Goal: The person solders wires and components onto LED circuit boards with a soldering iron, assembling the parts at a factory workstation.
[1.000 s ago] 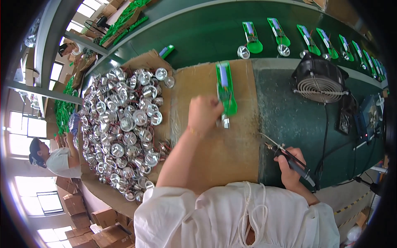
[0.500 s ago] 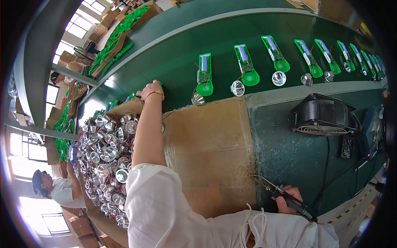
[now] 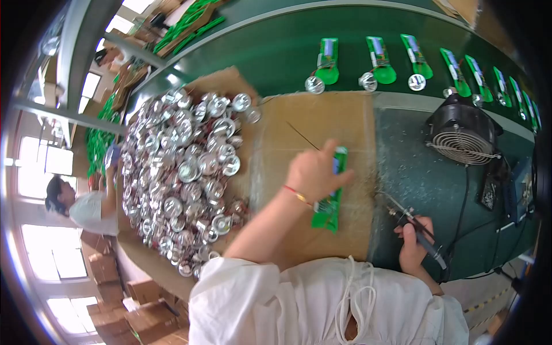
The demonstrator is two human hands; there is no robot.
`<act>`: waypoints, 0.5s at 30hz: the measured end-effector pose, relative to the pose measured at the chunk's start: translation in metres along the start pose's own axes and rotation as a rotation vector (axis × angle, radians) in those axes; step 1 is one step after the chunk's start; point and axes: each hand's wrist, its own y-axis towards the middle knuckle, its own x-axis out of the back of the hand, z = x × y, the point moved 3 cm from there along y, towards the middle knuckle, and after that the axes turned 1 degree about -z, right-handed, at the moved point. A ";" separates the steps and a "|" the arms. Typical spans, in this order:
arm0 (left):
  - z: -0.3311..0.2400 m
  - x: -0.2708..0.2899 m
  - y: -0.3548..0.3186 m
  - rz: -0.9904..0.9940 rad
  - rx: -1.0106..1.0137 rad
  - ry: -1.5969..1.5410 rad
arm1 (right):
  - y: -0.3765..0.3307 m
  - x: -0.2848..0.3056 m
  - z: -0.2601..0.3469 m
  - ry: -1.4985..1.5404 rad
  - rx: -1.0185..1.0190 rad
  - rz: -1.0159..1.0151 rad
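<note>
My left hand [image 3: 313, 175] is over the brown cardboard mat [image 3: 282, 224], its thumb and fingers around the upper part of a green flashlight housing [image 3: 328, 221]. The hand hides much of the housing's middle. A thin dark strand [image 3: 302, 134] sticks out beyond the fingers, over the cardboard. In my right hand [image 3: 415, 244] is a soldering iron [image 3: 432, 248] with a dark handle and a thin curved metal guide. It points up and left, with its front end close to the mat's right edge.
Left of the mat lies a large heap of shiny reflector cups [image 3: 190, 169]. Several green housings [image 3: 328, 60] with reflectors line the green belt [image 3: 259, 63]. A black fan [image 3: 463, 135] and a blue box [image 3: 519, 184] stand right. Another person [image 3: 86, 201] is at far left.
My left hand has come back from the belt to the mat and now has a green housing. The view has shifted, showing more of the heap. My right hand still holds the soldering iron.
</note>
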 end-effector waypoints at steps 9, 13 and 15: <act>0.067 0.015 -0.069 -0.640 0.142 0.254 | -0.005 -0.004 0.002 -0.060 0.110 -0.006; 0.115 0.021 -0.044 -0.480 0.263 0.727 | -0.012 -0.009 0.005 -0.076 0.130 0.024; 0.120 0.025 -0.041 -0.415 0.235 0.789 | -0.015 -0.009 0.006 -0.081 0.119 0.030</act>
